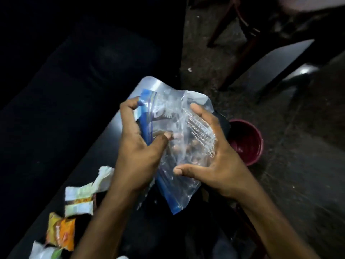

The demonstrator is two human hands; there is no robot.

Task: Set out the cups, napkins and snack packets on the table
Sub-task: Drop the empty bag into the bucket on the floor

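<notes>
Both hands hold a clear zip bag (179, 128) with a blue seal strip above a dark table (110, 139). My left hand (138, 156) grips the bag's blue-striped left edge. My right hand (211, 156) cups its right side from beneath, fingers spread. Small brownish items show inside the bag. On the table at lower left lie a white and brown snack packet (78, 200), an orange and yellow packet (61, 234) and a crumpled white napkin (105, 174). A dark red cup (248, 141) stands to the right, below the bag.
Dark chair legs (242, 43) and a grey tabletop (270, 66) stand on the rough floor at upper right. A white and green wrapper (44, 252) lies at the bottom left edge. The scene is dim and the left side is black.
</notes>
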